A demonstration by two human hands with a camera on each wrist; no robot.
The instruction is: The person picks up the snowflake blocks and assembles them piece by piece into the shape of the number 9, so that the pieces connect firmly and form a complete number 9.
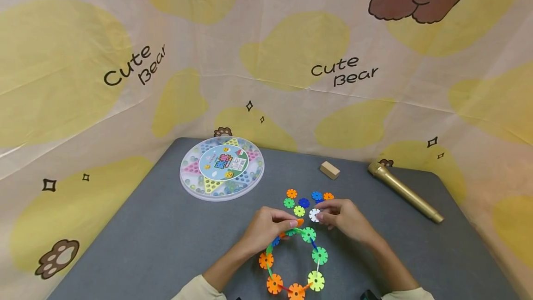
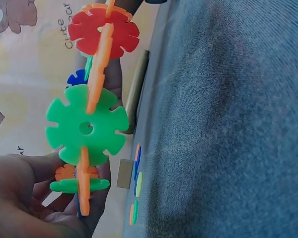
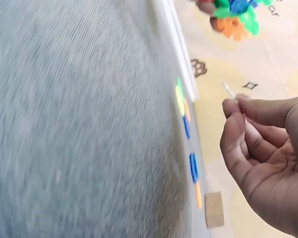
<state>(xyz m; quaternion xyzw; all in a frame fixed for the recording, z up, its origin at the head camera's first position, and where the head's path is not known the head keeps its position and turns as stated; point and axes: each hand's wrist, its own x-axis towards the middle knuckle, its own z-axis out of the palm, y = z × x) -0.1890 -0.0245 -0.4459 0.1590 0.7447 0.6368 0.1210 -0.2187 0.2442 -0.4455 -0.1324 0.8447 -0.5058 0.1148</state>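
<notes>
On a grey table (image 1: 166,244), the left hand (image 1: 266,228) pinches the open top end of a chain of snowflake discs (image 1: 319,255). The right hand (image 1: 345,219) pinches a white disc (image 1: 314,215) just beside it. To join well, align slot to slot and press squarely.

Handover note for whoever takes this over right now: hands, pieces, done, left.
Left hand: grips the top end of the chain of interlocked plastic snowflake discs, which curves in an open ring on the grey table.
Right hand: pinches a white snowflake disc just beside the chain's upper end, not yet joined.
Loose snowflake discs (orange, green, blue, yellow-green) lie just beyond the hands.
Done: about ten discs linked.
Left: likely slot in the white disc, then the loose ones.
Untouched: round clear-lidded marble game box, wooden block, gold microphone.
</notes>
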